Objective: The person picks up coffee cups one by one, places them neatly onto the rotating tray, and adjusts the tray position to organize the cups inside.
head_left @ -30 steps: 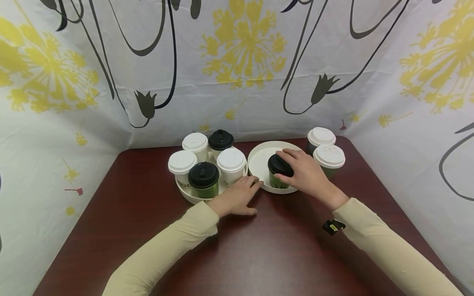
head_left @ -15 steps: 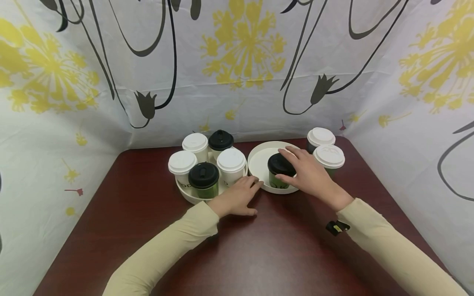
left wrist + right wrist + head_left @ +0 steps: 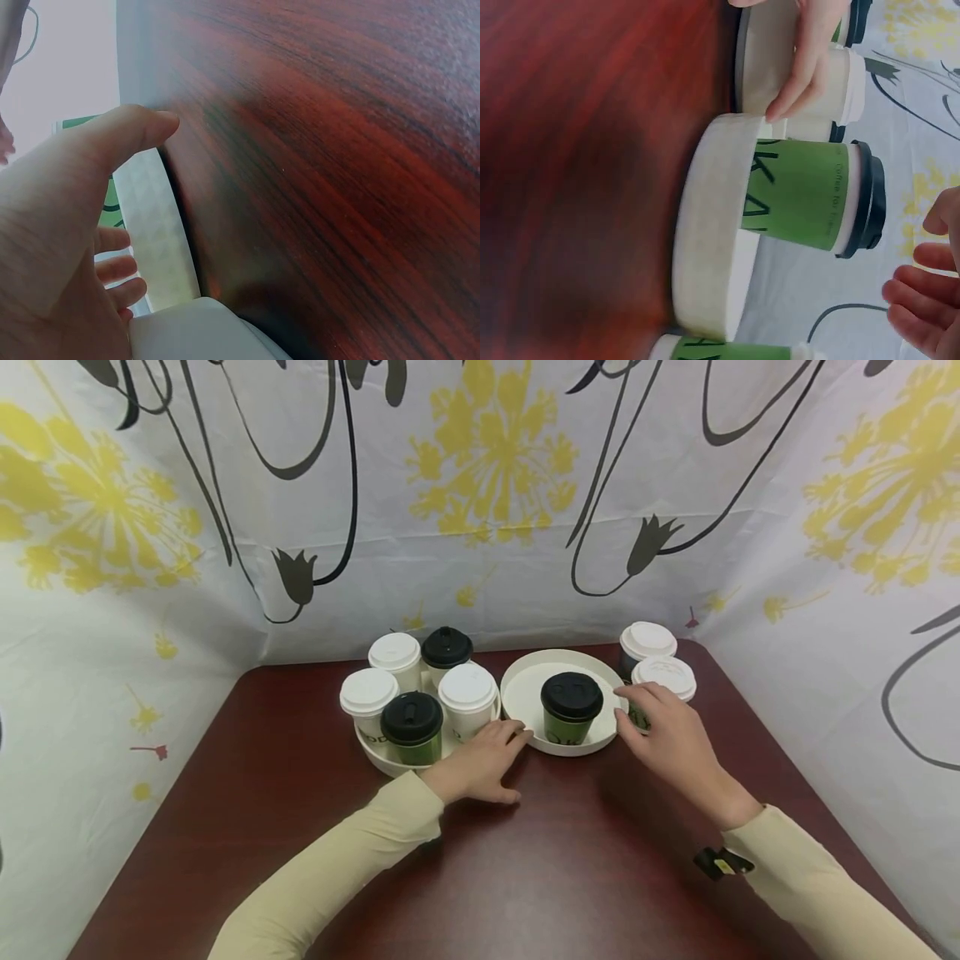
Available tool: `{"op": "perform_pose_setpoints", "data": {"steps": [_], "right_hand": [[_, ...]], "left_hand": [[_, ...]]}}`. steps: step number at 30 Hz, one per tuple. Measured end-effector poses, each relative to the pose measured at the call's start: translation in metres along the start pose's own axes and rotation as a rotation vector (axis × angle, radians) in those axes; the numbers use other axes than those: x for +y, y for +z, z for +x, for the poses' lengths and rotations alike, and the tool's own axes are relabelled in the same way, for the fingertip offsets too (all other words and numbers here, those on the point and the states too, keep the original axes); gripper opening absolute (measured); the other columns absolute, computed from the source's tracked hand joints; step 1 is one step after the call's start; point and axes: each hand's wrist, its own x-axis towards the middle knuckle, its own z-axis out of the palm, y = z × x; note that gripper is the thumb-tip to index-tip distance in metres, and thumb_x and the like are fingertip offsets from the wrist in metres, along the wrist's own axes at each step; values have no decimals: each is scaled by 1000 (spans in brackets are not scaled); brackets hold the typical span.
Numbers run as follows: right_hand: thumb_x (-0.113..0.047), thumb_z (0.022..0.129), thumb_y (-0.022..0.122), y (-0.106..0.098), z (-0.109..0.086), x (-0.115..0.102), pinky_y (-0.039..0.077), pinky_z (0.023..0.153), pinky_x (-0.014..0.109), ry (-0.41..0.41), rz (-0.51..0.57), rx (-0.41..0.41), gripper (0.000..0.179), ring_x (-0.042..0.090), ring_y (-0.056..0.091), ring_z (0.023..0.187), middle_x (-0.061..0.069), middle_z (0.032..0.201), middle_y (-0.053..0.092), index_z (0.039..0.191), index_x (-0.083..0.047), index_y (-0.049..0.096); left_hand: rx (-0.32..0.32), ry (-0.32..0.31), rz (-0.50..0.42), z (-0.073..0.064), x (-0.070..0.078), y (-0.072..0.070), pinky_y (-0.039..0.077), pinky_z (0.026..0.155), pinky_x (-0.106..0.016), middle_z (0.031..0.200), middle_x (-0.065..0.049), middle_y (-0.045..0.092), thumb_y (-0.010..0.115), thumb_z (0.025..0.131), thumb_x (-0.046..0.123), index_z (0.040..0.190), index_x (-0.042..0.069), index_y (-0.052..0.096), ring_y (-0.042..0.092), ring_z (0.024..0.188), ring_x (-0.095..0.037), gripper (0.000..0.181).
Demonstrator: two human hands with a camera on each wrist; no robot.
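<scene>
A green paper coffee cup (image 3: 567, 727) with a black lid stands upright inside the right round cream tray (image 3: 525, 681). To the right of that tray my right hand (image 3: 671, 735) hovers with loosely bent, parted fingers and nothing in them. It overlaps a green cup with a white lid (image 3: 664, 677), hiding most of its body. My left hand (image 3: 483, 764) lies between the two trays, fingers spread, fingertips at the right tray's rim. In the right wrist view, the black-lidded cup (image 3: 802, 191) rises above the tray wall (image 3: 709, 232), apart from the right fingers (image 3: 922, 292).
The left cream tray (image 3: 384, 763) bears several lidded cups, some with white lids (image 3: 369, 689) and some with black lids (image 3: 412, 717). A dark cup with a white lid (image 3: 648, 642) stands at the back right. Patterned cloth (image 3: 480, 585) encloses the dark red table (image 3: 510, 893).
My right hand has let go of the black-lidded green cup and moved right, toward the white-lidded green cup. The left hand has stayed in place.
</scene>
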Motion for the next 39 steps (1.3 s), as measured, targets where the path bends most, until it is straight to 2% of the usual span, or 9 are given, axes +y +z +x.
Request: {"op": "perform_pose_setpoints", "data": {"steps": [2,4,9,13,18,24,39], "right_hand": [[-10,85,67,0,-6,2,51,68,44,20,-5,-25,22,23,64,84,9,98,69,106,-5,71],[-12,85,67,4,-12,5,53,70,45,40,-28,-100,21,24,66,84,10,97,70,105,-5,71],[-17,87,67,16,-26,17,52,89,53,79,-80,-360,38,36,63,109,20,118,66,122,-1,65],[-18,88,67,24,-34,25,49,96,55,84,-97,-456,46,41,57,119,25,130,60,129,3,61],[-15,87,67,29,-40,30,49,98,55,58,-126,-471,45,42,57,120,26,131,59,127,5,61],[-15,85,69,31,-43,26,47,102,56,24,-139,-443,45,42,59,118,25,128,60,125,4,63],[-18,83,72,35,-43,6,53,89,51,-46,-137,-409,45,36,61,108,17,117,63,125,-2,65]], "left_hand": [[-6,-4,-1,0,0,0,25,124,-38,156,-13,31,73,79,56,155,9,28,34,145,-29,100],[-8,-7,-2,-1,0,-1,24,125,-37,156,-13,31,73,79,56,155,9,28,33,145,-29,100],[-3,-4,3,-1,1,0,23,125,-37,156,-13,31,72,78,57,155,8,28,32,146,-28,101],[2,-2,8,-1,1,1,23,125,-37,156,-12,31,72,78,58,155,7,28,31,147,-28,102],[1,-2,8,0,1,2,21,125,-37,157,-11,30,71,78,58,155,7,26,29,148,-27,103],[8,11,6,0,0,2,22,125,-37,156,-11,31,71,78,58,155,8,28,29,147,-27,102],[46,32,21,0,-2,6,26,123,-37,151,-10,35,71,77,59,152,7,34,33,143,-26,98]]}}
